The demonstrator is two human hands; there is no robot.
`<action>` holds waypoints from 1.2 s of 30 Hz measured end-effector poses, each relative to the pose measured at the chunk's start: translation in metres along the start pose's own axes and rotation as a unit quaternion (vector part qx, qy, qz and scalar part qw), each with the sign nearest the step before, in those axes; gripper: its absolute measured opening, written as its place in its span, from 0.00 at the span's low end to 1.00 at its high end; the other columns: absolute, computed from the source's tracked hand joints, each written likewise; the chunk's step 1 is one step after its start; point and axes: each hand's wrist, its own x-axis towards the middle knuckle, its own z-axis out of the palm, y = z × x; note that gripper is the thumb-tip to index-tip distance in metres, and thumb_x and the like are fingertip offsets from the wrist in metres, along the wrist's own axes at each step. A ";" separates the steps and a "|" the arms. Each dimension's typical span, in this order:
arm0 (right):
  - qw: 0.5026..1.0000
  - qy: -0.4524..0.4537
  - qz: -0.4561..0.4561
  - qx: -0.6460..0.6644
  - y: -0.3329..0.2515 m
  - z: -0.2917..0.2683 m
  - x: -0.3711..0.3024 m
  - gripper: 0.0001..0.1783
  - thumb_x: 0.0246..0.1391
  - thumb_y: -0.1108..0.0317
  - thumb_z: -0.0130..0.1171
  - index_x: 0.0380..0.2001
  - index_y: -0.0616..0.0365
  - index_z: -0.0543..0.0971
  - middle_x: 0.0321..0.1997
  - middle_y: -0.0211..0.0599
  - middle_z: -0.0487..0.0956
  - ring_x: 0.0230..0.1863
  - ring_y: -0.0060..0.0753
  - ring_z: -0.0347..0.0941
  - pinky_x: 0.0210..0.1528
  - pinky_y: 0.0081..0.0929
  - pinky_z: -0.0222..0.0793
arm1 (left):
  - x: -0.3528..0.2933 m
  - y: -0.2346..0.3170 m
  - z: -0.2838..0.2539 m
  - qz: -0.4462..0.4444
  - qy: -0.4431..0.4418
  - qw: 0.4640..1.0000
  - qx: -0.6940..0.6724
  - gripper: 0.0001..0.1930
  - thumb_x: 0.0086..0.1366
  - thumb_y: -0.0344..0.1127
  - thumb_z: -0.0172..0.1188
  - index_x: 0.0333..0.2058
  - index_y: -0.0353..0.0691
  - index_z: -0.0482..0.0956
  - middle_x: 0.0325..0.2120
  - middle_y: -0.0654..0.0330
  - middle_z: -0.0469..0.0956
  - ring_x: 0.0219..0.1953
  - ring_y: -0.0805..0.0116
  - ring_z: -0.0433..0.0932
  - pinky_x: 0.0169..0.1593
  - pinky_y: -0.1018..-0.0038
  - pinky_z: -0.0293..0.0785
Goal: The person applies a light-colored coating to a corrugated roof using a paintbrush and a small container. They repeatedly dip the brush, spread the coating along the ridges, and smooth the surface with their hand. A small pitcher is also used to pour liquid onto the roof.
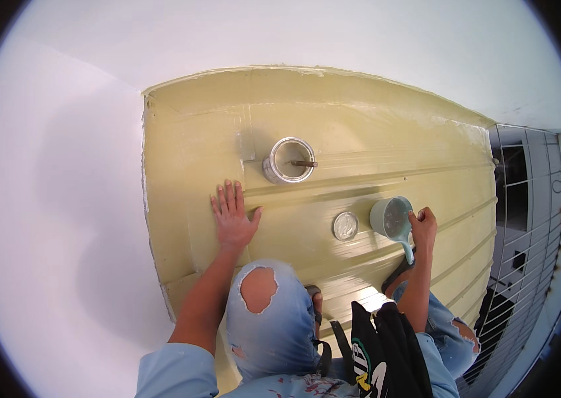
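Note:
My left hand point(235, 217) lies flat on a cream-yellow ribbed metal sheet point(187, 152), fingers spread, holding nothing. At the right, my right hand point(424, 227) pinches the rim of a pale blue-green plastic dipper point(378, 217), whose handle points toward me. Something greyish shows inside the dipper, but I cannot make out what. Ahead of my left hand stands an opened metal can point(271, 170) with a pale substance in it. A brown stick-like handle point(306, 163) leans out over the can's rim. Between can and dipper lies a round silvery lid point(345, 226), smeared pale grey.
White walls point(81, 172) border the sheet at the left and far side, with rough whitish filler along the seam. A metal grille point(526, 199) runs along the right edge, with a lower space behind it. My bent knee point(260, 288) in torn jeans and a black cloth bag point(396, 351) are close in front.

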 end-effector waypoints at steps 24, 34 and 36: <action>0.970 -0.104 -0.181 0.127 -0.282 0.068 -0.012 0.21 0.70 0.54 0.62 0.39 0.66 0.85 0.31 0.41 0.84 0.30 0.26 0.78 0.36 0.27 0.72 | 0.002 -0.006 0.000 -0.005 -0.018 0.998 -0.053 0.49 0.69 0.65 0.57 0.77 0.37 0.54 0.78 0.44 0.48 0.79 0.40 0.48 0.77 0.36 0.43; 0.912 -0.247 -0.328 0.021 -0.513 0.240 -0.057 0.47 0.60 0.23 0.52 0.21 0.62 0.84 0.15 0.44 0.77 0.22 0.43 0.78 0.32 0.40 0.75 | 0.001 -0.006 0.001 -0.005 0.007 0.997 -0.078 0.49 0.68 0.64 0.59 0.77 0.39 0.55 0.78 0.45 0.49 0.79 0.40 0.50 0.75 0.35 0.47; 0.906 -0.216 -0.365 0.006 -0.543 0.269 -0.069 0.47 0.59 0.21 0.52 0.18 0.61 0.84 0.13 0.44 0.75 0.22 0.46 0.77 0.31 0.42 0.75 | 0.002 -0.005 0.001 -0.006 0.012 0.997 -0.074 0.48 0.68 0.64 0.58 0.77 0.39 0.56 0.78 0.45 0.50 0.78 0.41 0.51 0.75 0.36 0.49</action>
